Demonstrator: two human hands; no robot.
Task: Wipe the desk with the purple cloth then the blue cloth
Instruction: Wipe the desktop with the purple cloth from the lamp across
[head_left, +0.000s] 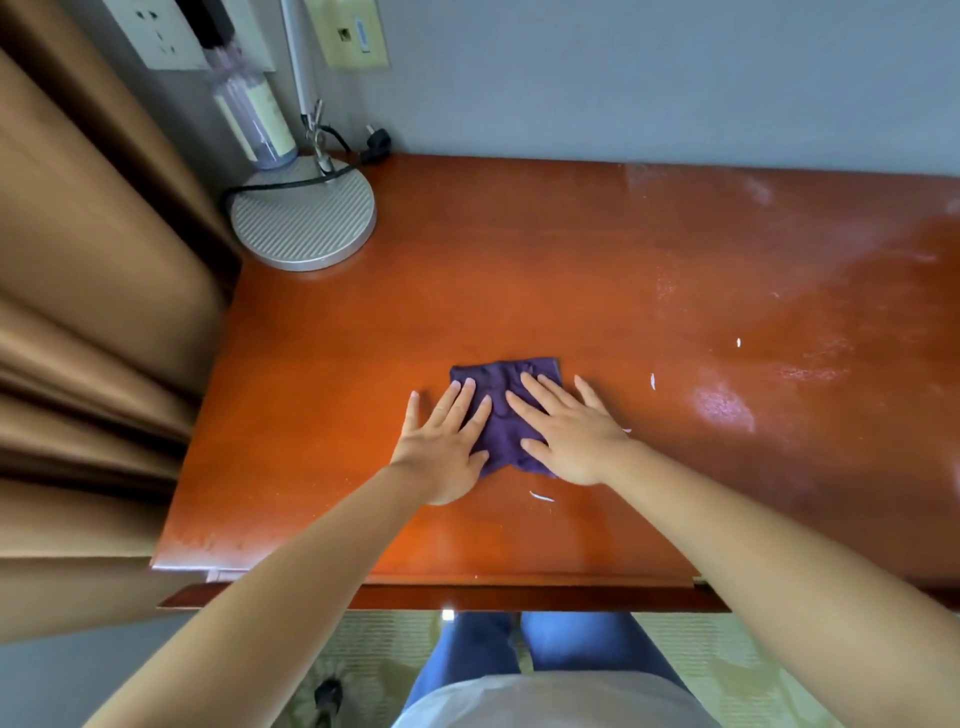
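Small crumpled purple cloth (506, 410) lying flat near the middle of the glossy reddish-brown wooden desk (597, 270), a bit toward the front edge. Left hand (447, 441) pressing down on its left side, fingers straight and spread, gripping nothing. Right hand (569, 434) same deal on the right side, palm flat. Few white scraps (543, 497) just beside. Round ribbed grey lamp base (304, 218) way back in the left corner, tan curtain (88, 291) next to that.

Left hand (448, 441) and right hand (569, 434) lie flat, fingers spread, arms outstretched.
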